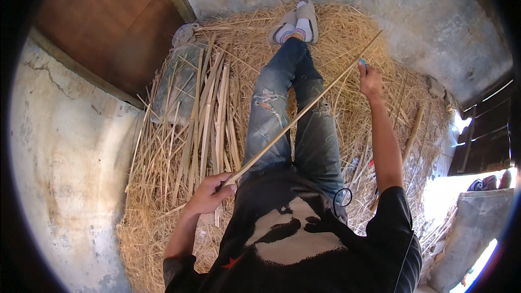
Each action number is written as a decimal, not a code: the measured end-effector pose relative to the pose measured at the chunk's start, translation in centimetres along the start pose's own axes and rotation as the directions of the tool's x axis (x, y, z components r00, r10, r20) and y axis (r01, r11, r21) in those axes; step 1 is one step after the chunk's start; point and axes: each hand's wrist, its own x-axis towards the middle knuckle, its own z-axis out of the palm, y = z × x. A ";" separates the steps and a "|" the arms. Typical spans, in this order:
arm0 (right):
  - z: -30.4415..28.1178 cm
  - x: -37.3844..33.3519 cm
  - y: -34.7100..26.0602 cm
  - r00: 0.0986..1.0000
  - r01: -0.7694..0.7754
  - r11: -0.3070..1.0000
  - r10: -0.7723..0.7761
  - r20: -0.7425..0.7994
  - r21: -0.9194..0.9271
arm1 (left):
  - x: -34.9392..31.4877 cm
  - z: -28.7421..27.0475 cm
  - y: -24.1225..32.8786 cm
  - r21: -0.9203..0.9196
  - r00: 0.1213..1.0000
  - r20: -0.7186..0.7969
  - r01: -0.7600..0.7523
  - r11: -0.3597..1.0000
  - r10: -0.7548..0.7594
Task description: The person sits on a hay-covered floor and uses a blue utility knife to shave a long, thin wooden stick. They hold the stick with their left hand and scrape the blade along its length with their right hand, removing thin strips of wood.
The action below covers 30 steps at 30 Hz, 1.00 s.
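- Long, pale wooden strip (294, 121) slants across the legs (271, 103); probably light and springy, prone to splitting or splintering.
- Left hand (210, 194) is closed on its near end, a sensible hold.
- Right hand (370, 81) curls around a small blue item (362, 62) near the far end; whether it also pinches the strip, I cannot tell.

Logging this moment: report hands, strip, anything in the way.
Left hand gripping near end of long thin strip. Right hand closed on small blue object, near strip's far end. Jeans beneath strip; nothing seen blocking it.
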 end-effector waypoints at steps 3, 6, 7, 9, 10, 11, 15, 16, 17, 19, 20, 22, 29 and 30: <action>1.4 -0.8 -1.5 0.997 0.076 0.997 -0.075 0.033 -0.031 | -1.0 -1.6 -1.7 0.083 0.997 0.005 -0.077 0.994 0.077; -1.0 3.1 9.3 0.985 -0.123 0.989 0.112 -0.133 -0.079 | -4.7 -6.5 -6.7 0.016 0.998 0.059 0.031 0.999 -0.032; -3.1 4.4 13.9 0.957 -0.250 0.966 0.235 -0.171 -0.070 | -7.4 -8.9 -7.7 -0.037 0.990 0.090 0.114 0.993 -0.111; -7.4 5.5 19.2 0.876 -0.430 0.901 0.403 -0.265 -0.051 | -9.8 -8.9 -8.5 -0.207 0.975 0.063 0.220 0.953 -0.212; -8.7 6.2 20.2 0.814 -0.513 0.858 0.486 -0.317 -0.001 | -10.4 -8.5 -8.7 -0.297 0.962 0.058 0.272 0.915 -0.267; -8.2 5.9 18.8 0.828 -0.453 0.891 0.433 -0.357 0.031 | -10.2 -7.3 -8.0 -0.290 0.963 0.005 0.260 0.921 -0.270; -6.8 4.7 12.5 0.893 -0.184 0.962 0.249 -0.375 0.203 | -1.1 -2.1 -5.9 -0.496 0.985 0.019 0.157 0.854 -0.170; -6.4 4.5 10.6 0.918 -0.114 0.956 0.206 -0.339 0.271 | 1.7 -0.9 -5.5 -0.577 0.993 0.043 0.116 0.808 -0.112; -5.6 3.0 7.3 0.951 -0.023 0.965 0.101 -0.292 0.260 | 2.5 -0.1 -4.6 -0.631 0.991 0.064 0.132 0.765 -0.118; -5.6 -0.5 -0.3 0.996 0.035 0.959 -0.010 -0.088 0.282 | 3.5 1.2 -3.2 -0.706 0.994 0.066 0.110 0.699 -0.090; -5.9 -2.4 -3.3 0.998 -0.012 0.954 -0.009 0.068 0.301 | 4.4 1.9 -2.5 -0.728 0.997 0.055 0.080 0.681 -0.058; -5.7 -7.3 -8.7 0.983 0.069 0.927 -0.126 0.133 0.369 | 6.3 3.2 -1.1 -0.756 0.998 0.044 0.061 0.652 -0.042; -3.5 -18.2 -17.9 0.676 0.443 0.794 -0.600 0.427 0.416 | 9.5 4.9 1.9 -0.728 0.997 0.030 0.066 0.682 -0.065; -3.0 -19.4 -18.5 0.635 0.491 0.763 -0.644 0.427 0.420 | 9.5 5.0 2.0 -0.716 0.998 0.029 0.064 0.695 -0.061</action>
